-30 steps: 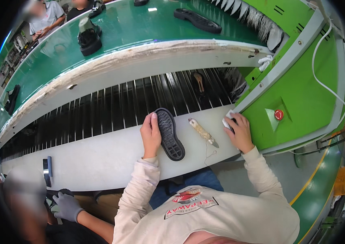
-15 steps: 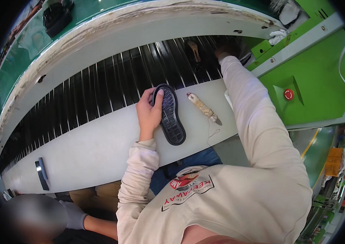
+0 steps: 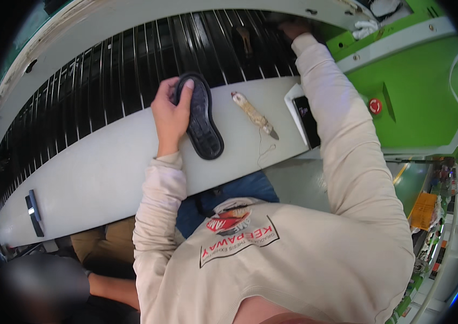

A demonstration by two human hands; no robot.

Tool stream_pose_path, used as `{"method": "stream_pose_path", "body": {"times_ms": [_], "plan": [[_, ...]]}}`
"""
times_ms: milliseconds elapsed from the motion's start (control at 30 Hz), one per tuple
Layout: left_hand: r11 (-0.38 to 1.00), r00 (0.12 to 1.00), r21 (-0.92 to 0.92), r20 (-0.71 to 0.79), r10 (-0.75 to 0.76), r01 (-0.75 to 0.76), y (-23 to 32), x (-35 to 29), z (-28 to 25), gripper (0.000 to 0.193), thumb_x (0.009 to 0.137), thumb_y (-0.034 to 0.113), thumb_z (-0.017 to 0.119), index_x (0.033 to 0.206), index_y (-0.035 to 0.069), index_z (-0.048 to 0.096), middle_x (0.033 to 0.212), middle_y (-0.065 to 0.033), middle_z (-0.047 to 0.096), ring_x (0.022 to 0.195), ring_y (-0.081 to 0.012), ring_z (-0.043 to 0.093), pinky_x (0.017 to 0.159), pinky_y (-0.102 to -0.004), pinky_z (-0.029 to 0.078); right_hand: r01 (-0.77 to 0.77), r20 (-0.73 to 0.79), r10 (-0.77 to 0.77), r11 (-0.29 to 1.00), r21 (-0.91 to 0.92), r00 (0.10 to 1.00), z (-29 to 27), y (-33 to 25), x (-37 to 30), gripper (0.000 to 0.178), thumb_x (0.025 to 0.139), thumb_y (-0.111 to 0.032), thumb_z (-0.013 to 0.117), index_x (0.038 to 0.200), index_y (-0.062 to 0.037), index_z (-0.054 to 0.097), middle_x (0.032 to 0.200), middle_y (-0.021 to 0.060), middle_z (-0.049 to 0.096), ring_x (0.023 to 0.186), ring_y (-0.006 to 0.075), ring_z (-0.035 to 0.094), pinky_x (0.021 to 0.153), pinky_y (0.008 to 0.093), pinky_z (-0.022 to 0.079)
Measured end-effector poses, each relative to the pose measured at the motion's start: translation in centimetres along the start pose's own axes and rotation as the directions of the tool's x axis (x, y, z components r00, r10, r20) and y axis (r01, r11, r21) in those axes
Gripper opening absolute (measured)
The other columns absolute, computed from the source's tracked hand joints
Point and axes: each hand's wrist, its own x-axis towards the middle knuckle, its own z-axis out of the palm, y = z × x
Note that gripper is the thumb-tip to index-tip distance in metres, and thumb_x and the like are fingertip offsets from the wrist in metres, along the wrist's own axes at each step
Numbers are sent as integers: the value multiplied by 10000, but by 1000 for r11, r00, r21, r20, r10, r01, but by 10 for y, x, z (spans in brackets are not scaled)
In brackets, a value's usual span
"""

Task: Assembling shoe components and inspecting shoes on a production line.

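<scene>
My left hand (image 3: 174,110) grips a black shoe sole (image 3: 201,121) by its far left side, thumb on the inner face. The sole is held over the white tabletop, hollow side up. To its right lies a short knife (image 3: 254,115) with a wrapped, pale handle and a loose string. My right hand (image 3: 295,29) reaches far forward over the dark slatted conveyor (image 3: 148,65), beside the far board. Shadow and blur hide its fingers and anything in them. A wooden-handled tool (image 3: 245,40), its head too dark to make out, lies on the conveyor left of that hand.
A phone (image 3: 305,116) sits by a white holder at the tabletop's right end. Beyond stands a green machine housing (image 3: 418,97) with a red push button (image 3: 375,106). A dark narrow object (image 3: 34,212) lies at the tabletop's left end. Another person's forearm (image 3: 114,290) shows lower left.
The view has shifted, so the tabletop and sole appear higher and further left. The phone by my right sleeve has come into sight. My left hand keeps hold of the sole.
</scene>
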Motion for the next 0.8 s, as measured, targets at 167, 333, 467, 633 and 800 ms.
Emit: {"method": "stream_pose_path", "body": {"times_ms": [167,333,467,633,800], "plan": [[911,888,-124,-310,340,-393,46,-31,-12,251,1050,154,783,1210,-16,692,1041,-66,750,893,-106,681,797,-246,547,396,-125,-377,851,345,918,-143,-120,-125,656,839,-11,820,1467,-88,645,1414,231,619,1282,436,645,1060,498,542],[818,805,154,-151,574,-554,86,-114,-23,231,964,30,782,1162,-42,686,993,-134,756,843,-199,700,789,-296,563,780,-253,-765,623,-57,593,-159,-185,-246,436,804,-35,731,1189,-214,828,1279,40,681,1292,335,603,1044,437,565],[872,865,103,225,449,-479,108,-172,-25,209,903,37,800,1083,-27,715,854,-179,731,711,-323,704,693,-349,564,838,-24,-869,470,276,495,-144,-178,-303,404,845,-100,711,1230,-184,799,1423,66,643,1448,363,542,1212,476,481],[995,984,87,168,-55,40,75,-173,-5,223,1071,187,721,1080,-36,718,811,-112,694,714,-150,621,688,-310,521,490,146,-794,496,717,591,-147,-174,-306,505,803,-37,801,1301,-104,749,1512,101,580,1467,363,534,1252,511,434],[989,988,19,-37,148,-147,116,-122,-25,229,1108,187,687,1059,-34,723,891,12,682,824,-55,552,738,-211,461,-8,341,-297,745,667,892,-137,-184,-312,894,847,-215,911,1626,-151,477,1514,196,569,1361,419,598,1130,529,520]]}}
